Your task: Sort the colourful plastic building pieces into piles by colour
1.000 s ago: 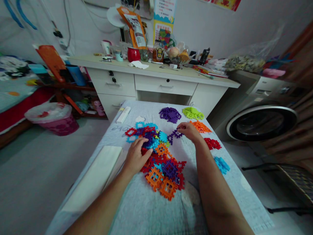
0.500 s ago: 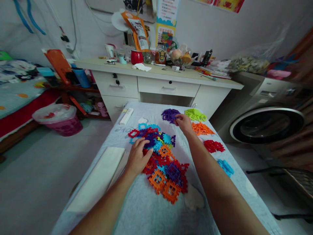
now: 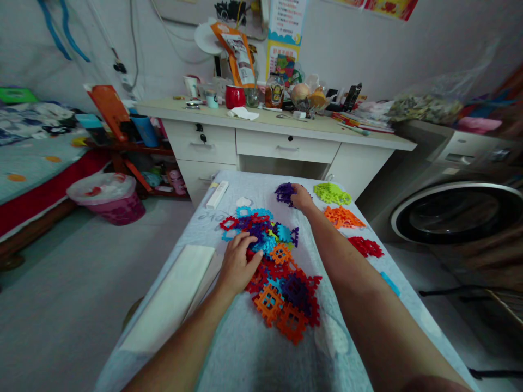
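Observation:
My left hand point(image 3: 237, 262) rests on a mixed heap of plastic interlocking building pieces point(image 3: 269, 269) in red, orange, blue and purple. Its fingers are spread, thumb apart, and nothing is gripped. Farther up the table, my right hand point(image 3: 302, 198) reaches into the right side of a pile of purple building pieces point(image 3: 283, 193). The fingers of that hand are drawn together on the purple pieces, and the fingertips are partly hidden. Down the right side lie piles of lime green pieces point(image 3: 332, 193), orange pieces point(image 3: 344, 217), red pieces point(image 3: 366, 246) and blue pieces point(image 3: 390, 283), the last partly behind my right forearm.
A pale cloth point(image 3: 216, 354) covers the table. On its left lie a long white box point(image 3: 171, 296) and a small white bar point(image 3: 217, 195). Behind stands a cluttered white desk point(image 3: 286, 146). A washing machine point(image 3: 449, 179) is at right, a pink bin point(image 3: 108, 201) at left.
My right hand now covers more of the purple pile's right side, its fingers lower over the pieces. My left hand stays on the mixed heap. The whole view has shifted slightly.

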